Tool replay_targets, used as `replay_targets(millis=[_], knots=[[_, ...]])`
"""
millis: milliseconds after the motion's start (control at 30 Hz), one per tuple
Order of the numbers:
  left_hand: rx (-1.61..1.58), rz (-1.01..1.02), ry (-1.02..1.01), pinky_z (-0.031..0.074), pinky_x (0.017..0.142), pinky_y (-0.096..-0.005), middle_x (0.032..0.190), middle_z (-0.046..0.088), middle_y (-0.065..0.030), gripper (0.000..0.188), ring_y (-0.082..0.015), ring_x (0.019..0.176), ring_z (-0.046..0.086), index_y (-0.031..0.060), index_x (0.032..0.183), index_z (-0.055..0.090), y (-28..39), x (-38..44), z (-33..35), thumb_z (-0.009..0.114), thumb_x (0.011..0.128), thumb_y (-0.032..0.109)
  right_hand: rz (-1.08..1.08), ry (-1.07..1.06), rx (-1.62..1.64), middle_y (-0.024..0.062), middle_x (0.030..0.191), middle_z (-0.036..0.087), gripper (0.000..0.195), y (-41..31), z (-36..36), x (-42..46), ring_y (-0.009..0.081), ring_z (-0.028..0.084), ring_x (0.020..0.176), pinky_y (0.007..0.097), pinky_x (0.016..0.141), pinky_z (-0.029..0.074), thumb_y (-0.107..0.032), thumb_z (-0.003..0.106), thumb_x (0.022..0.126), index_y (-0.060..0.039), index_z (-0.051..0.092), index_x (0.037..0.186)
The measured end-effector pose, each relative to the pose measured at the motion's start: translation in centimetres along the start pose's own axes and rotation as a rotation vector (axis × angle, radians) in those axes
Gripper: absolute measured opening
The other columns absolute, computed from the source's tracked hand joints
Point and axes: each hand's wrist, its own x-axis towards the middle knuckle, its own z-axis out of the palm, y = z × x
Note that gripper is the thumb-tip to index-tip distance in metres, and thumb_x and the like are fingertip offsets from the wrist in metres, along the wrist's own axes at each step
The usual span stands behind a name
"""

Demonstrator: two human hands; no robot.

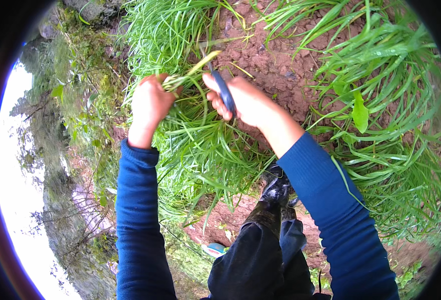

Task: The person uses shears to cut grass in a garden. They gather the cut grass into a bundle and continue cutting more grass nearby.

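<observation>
My left hand (152, 98) is closed around a small bunch of green and yellowed grass-like leaves (179, 80), whose pale end points up and to the right. Close beside it on the right, my right hand (235, 98) grips the dark blue handle of a knife or sickle (224, 90). A thin metal blade shows above that handle, blurred and partly behind the yellow leaf; its full shape cannot be told. Beneath both hands grows a dense row of long green leaves (205, 150).
Reddish bare soil (276, 63) lies between this row and another leafy row (389, 75) at the right. Dark boots (276, 187) stand below the hands. A light-coloured object (215, 249) lies left of the legs. Shrubs (89, 116) and rocks border the left.
</observation>
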Motion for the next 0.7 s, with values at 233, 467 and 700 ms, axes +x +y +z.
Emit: replay_targets(millis=[233, 467, 700], knots=[[0.004, 0.219, 0.162, 0.049, 0.082, -0.0354, 0.087, 0.067, -0.0132, 0.031, -0.0265, 0.086, 0.063, 0.0125, 0.09, 0.072, 2.4, 2.9, 4.1, 0.067, 0.06, 0.012, 0.184, 0.103, 0.056, -0.0015, 0.05, 0.044, 0.056, -0.1, 0.3, -2.9, 0.0092, 0.041, 0.036, 0.0232, 0.033, 0.034, -0.06, 0.061, 0.078, -0.0056, 0.049, 0.075], [0.028, 0.011, -0.347, 0.051, 0.079, -0.042, 0.089, 0.066, -0.0201, 0.061, -0.0348, 0.086, 0.064, -0.001, 0.089, 0.065, 3.9, 6.4, 4.2, 0.074, 0.064, 0.055, 0.274, 0.155, 0.127, -0.0031, 0.054, 0.044, 0.052, 2.4, 0.6, -2.5, 0.0074, 0.042, 0.041, 0.0209, 0.037, 0.032, -0.057, 0.061, 0.08, -0.006, 0.051, 0.074], [0.053, 0.007, -0.339, 0.05, 0.081, -0.0408, 0.091, 0.065, -0.0225, 0.035, -0.0356, 0.089, 0.063, -0.0011, 0.09, 0.064, 3.4, 7.3, 4.8, 0.07, 0.07, 0.026, 0.28, 0.177, 0.146, -0.0022, 0.055, 0.045, 0.053, 2.8, 0.5, -1.8, 0.0079, 0.043, 0.042, 0.0215, 0.037, 0.033, -0.057, 0.063, 0.078, -0.0058, 0.051, 0.074]])
